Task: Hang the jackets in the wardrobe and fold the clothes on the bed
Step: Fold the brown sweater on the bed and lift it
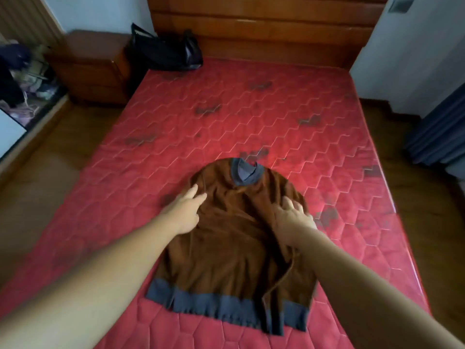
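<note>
- Left hand (185, 211): fingers straight and relaxed, laid flat on the left shoulder of the garment.
- Right hand (293, 217): fingers spread, pressing flat on the garment's right shoulder.
- Brown soft-pile sweater with grey-blue collar and hem band (226, 255): lies flat in the lower centre of the frame, collar toward the top, right side folded inward.
- Red quilted bed mattress (251, 117): carries the sweater.
- Black bag (166, 51): upper centre-left, on the mattress corner beside the dark wooden nightstand (93, 69).
</note>
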Available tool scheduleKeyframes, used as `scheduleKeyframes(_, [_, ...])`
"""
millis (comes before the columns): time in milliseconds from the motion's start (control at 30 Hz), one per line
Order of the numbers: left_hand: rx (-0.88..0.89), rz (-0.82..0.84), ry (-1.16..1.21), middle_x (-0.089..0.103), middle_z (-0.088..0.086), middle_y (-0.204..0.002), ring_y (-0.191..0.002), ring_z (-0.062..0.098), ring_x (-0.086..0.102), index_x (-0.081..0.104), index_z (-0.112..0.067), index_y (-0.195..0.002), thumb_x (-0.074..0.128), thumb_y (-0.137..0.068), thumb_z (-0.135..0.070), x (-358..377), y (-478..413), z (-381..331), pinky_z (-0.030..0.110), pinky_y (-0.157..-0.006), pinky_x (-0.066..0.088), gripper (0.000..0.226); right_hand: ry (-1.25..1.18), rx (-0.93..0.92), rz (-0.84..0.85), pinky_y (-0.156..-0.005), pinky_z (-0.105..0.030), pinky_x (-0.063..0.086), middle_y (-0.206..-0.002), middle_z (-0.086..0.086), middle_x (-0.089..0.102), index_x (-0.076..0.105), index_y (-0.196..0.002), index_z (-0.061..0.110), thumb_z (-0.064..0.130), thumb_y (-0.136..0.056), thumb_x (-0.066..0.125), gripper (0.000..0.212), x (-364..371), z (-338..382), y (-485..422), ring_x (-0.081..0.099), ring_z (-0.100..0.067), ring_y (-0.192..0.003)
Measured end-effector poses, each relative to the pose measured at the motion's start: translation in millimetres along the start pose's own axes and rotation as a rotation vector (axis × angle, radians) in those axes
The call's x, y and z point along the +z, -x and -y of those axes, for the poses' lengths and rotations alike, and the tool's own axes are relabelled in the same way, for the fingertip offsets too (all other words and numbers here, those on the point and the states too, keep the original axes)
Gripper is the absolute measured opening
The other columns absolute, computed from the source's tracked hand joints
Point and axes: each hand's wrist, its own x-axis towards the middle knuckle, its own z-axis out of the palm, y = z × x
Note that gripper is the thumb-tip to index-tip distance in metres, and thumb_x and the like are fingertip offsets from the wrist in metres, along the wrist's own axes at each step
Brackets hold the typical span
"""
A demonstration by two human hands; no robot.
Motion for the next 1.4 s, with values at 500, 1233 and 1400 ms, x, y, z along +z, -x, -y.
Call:
scheduleKeyframes(500, [-0.113, 0.442, -0.229, -0.055, 0.001, -0.148, -0.145, 0.029, -0.038, -0.033, -0.051, -0.145, 0.065, -0.084, -0.065, 289.3, -16.3, 48.5, 0.07, -0.116, 0.003, 0.116, 0.048, 0.076, 0.327, -0.115, -0.073, 0.005, -0.154, -0.011, -0.05, -0.035, -0.148, 0.039, 0.076, -0.089, 0.047, 0.108, 316.5, -32.2, -18.6, -0.039, -0.04, -0.146])
scheduleKeyframes(1233, [0.05, 0.126, -0.517, 0.037, 0.007, -0.128, -0.101, 0.027, 0.056, 0.04, -0.025, -0.135, 0.06, -0.093, -0.011, 312.1, 76.7, 110.0, 0.039, -0.071, 0.051, 0.048, -0.507, 0.241, -0.075, -0.078, -0.045, 0.056, -0.118, -0.019, 0.05, 0.031, -0.154, 0.031, 0.007, -0.09, 0.052, 0.071, 357.6, -41.0, 46.6, 0.061, -0.041, -0.088])
scheduleKeyframes(1400, [0.046, 0.355, -0.501, 0.038, 0.0, -0.13, -0.087, 0.021, 0.063, 0.043, -0.023, -0.128, 0.055, -0.093, -0.011, 311.3, 102.1, 105.9, 0.037, -0.066, 0.046, 0.038, -0.367, 0.19, 0.152, -0.079, -0.04, 0.051, -0.111, -0.013, 0.058, 0.023, -0.147, 0.03, 0.008, -0.086, 0.047, 0.069, 362.3, -51.0, 69.3, 0.066, -0.037, -0.095])
